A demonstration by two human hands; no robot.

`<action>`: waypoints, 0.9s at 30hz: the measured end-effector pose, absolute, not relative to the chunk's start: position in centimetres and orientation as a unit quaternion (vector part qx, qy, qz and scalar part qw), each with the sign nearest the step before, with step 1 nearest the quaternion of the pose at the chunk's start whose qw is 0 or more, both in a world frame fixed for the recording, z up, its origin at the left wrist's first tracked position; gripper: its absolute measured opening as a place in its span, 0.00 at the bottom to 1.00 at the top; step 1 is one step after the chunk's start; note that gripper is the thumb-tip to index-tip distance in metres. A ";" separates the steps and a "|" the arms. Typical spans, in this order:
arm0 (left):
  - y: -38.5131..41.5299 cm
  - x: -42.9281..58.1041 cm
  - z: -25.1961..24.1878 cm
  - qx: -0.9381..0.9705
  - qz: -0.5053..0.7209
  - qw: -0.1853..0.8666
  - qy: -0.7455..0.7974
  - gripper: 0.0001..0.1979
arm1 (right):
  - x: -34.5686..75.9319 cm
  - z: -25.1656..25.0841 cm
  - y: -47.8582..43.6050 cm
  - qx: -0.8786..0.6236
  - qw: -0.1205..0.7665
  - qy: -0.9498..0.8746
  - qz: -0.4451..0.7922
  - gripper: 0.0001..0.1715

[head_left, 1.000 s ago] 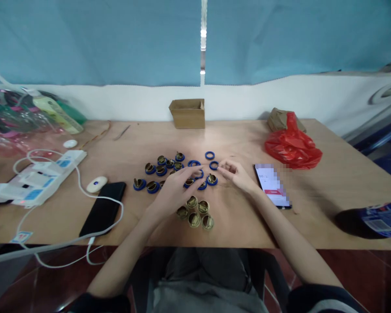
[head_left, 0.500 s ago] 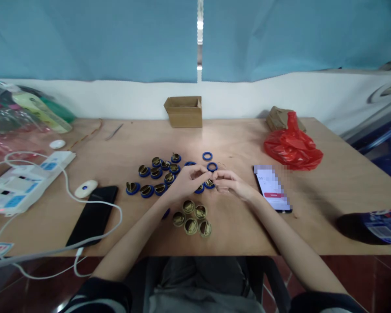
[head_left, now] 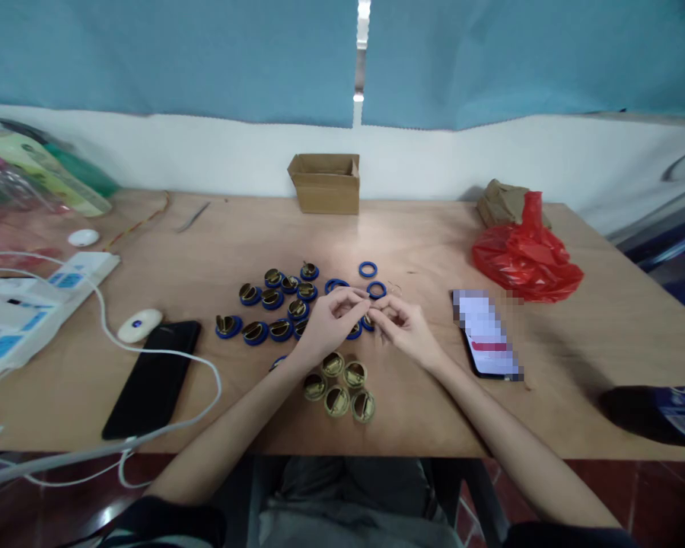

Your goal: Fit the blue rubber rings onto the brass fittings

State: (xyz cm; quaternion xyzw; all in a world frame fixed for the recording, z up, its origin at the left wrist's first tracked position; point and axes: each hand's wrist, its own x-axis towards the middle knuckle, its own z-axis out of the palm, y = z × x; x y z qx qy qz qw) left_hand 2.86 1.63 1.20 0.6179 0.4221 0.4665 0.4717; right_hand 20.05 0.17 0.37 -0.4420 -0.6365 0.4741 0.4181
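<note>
Left hand and right hand meet at fingertips, fingers pinched narrow, cannot tell if anything held; blue ring flat on tabletop just beyond, nearer right hand, round, no long axis

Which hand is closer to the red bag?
Right. The right hand is left of the red bag and nearer the person; the left hand is farther left, beyond the right hand.

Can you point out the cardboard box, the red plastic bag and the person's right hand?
Cardboard box [head_left: 326, 192]: head view, on its front wall.
Red plastic bag [head_left: 526, 260]: head view, on its rounded body.
Right hand [head_left: 409, 332]: head view, mid-hand.
</note>
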 end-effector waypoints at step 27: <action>1.1 -1.4 5.1 0.834 0.288 0.296 0.365 0.12 | 20.7 0.1 1.1 -0.399 0.434 -0.534 0.606 0.26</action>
